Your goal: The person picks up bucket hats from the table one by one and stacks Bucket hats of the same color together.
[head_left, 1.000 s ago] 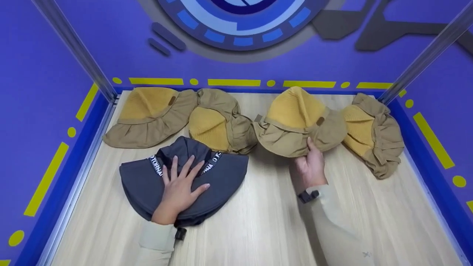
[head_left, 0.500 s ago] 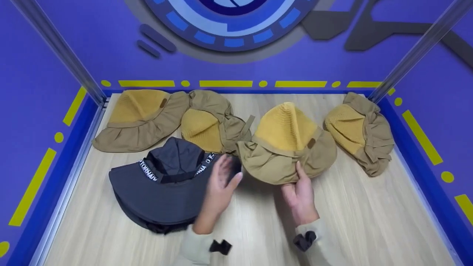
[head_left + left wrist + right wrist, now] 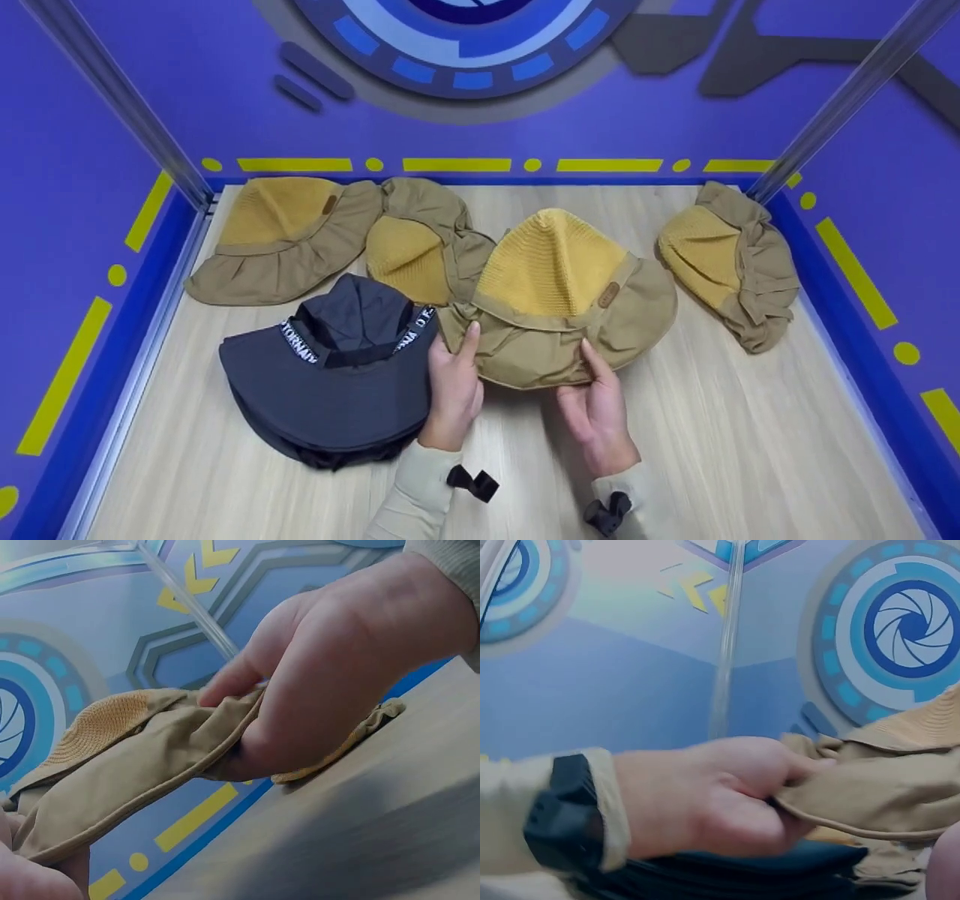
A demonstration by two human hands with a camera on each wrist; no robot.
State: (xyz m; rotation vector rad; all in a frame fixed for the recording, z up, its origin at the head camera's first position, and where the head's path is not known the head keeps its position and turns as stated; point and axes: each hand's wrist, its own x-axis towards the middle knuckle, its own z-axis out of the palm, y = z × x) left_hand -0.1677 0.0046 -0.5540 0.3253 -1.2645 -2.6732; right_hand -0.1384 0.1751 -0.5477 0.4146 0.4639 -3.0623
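Note:
A bucket hat with a yellow corduroy crown and khaki brim (image 3: 559, 270) is held up by both hands, its small brown tag facing me. My left hand (image 3: 454, 390) pinches the brim's left part, thumb on top. Lower down, my right hand (image 3: 596, 412) grips the front edge, thumb above and fingers beneath. In the left wrist view, the brim (image 3: 142, 765) stretches between both hands. The right wrist view shows the left hand (image 3: 720, 795) on the brim (image 3: 877, 791). A dark hat (image 3: 330, 390) with white-lettered trim lies beside the left hand.
Two yellow-and-khaki hats, one at the far left (image 3: 277, 217) and one beside it (image 3: 409, 255), lie along the back. Another such hat (image 3: 712, 255) lies at the right. Blue walls with metal corner posts enclose the light wooden table (image 3: 750, 450).
My left hand has left the dark hat, moved right and taken hold of the yellow-and-khaki hat's brim. The right hand has brought that hat nearer and leftward, away from the right-hand hat.

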